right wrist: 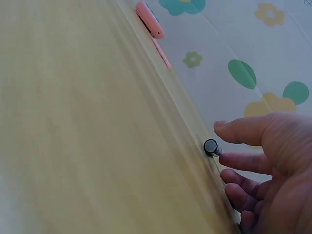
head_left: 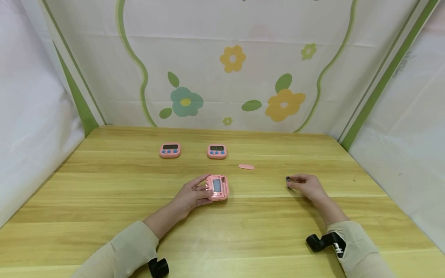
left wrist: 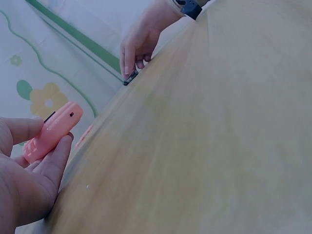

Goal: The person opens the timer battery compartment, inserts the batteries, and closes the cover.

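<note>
My left hand (head_left: 189,197) grips a pink digital timer (head_left: 224,188), its back facing up with the battery compartment uncovered. The thumb and fingers clasp the timer by its left side, above the table. A dark small battery (head_left: 287,182) lies on the table to the right. At it is my right hand (head_left: 309,188), fingertips close around the battery. In the right wrist view the thumb (right wrist: 234,130) stands apart from the battery (right wrist: 210,146), and the index finger is beside it. Whether a second battery lies behind is hidden.
Two more pink timers with blue buttons, one on the left (head_left: 170,150) and one nearer the middle (head_left: 217,151), stand toward the back of the wooden table (head_left: 260,239). A pink battery cover (head_left: 246,166) lies right of them. A flowered cloth (head_left: 208,58) hangs behind.
</note>
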`<state>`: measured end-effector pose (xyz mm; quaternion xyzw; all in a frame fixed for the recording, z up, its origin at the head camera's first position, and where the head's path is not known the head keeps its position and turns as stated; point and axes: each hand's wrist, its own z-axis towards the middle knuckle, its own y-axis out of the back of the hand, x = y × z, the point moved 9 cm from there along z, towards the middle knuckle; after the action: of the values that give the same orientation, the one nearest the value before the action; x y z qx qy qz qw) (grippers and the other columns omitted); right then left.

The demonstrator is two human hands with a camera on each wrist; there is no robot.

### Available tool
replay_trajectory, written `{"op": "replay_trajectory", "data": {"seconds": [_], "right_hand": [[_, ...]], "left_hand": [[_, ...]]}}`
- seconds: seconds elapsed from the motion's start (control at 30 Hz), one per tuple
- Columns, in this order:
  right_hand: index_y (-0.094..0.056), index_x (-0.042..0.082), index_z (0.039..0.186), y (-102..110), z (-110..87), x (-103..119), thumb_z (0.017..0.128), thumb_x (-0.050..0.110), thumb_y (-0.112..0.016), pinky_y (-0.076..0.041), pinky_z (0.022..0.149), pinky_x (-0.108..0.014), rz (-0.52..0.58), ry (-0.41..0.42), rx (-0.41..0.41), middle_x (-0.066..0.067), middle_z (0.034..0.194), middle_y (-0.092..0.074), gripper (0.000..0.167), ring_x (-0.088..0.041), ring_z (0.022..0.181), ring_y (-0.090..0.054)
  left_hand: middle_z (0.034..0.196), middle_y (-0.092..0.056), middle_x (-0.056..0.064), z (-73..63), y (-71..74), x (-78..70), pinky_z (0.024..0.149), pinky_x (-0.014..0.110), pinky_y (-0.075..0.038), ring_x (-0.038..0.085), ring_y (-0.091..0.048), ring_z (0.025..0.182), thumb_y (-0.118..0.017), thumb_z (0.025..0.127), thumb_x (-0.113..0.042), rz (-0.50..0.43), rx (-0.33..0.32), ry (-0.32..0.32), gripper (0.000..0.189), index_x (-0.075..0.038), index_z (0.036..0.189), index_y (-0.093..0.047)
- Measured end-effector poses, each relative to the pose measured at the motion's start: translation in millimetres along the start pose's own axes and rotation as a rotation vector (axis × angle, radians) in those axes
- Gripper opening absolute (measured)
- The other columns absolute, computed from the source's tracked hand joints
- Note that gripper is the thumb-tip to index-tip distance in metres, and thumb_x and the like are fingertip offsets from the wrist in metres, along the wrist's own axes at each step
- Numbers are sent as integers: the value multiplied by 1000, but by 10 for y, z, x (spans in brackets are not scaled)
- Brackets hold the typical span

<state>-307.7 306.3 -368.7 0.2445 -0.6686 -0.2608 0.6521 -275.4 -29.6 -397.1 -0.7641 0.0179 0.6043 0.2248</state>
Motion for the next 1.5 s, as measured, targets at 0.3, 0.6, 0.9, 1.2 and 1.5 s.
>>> {"op": "replay_trajectory", "data": {"seconds": [0.3,0.6,0.9,1.2,1.5], "right_hand": [[-59,-6,102,-84,26,42,77,14,-65,-41,63,-28,-27,22,5,-11,88,-57,32,-23,80,-49],[-61,-5,98,-78,31,66,78,11,-63,-40,60,-27,-39,29,-5,-10,86,-58,25,-21,78,-48],[-61,-4,95,-80,51,64,80,10,-61,-40,59,-28,-79,25,-11,-9,84,-57,20,-21,75,-48],[-61,-4,95,-89,60,31,81,8,-59,-40,62,-27,-81,12,2,-12,87,-57,18,-23,78,-48],[-57,-7,97,-38,38,62,82,10,-57,-42,64,-25,41,9,11,-14,90,-58,23,-21,80,-49]], "left_hand": [[112,-50,22,9,-16,-3,77,36,-47,24,-57,87,-55,80,5,-10,17,3,62,-7,135,-28],[111,-50,22,10,2,-16,77,36,-47,24,-57,87,-55,80,5,-13,8,3,61,-8,135,-29],[112,-48,25,-16,1,-40,78,37,-46,25,-57,87,-54,81,5,-13,11,-1,60,-7,134,-30],[113,-48,24,-18,-6,-37,78,36,-46,25,-57,88,-55,81,4,-20,22,-2,62,-7,135,-28],[112,-50,23,-19,-21,-11,78,36,-46,24,-57,87,-56,80,3,-24,30,0,63,-7,135,-27]]}}
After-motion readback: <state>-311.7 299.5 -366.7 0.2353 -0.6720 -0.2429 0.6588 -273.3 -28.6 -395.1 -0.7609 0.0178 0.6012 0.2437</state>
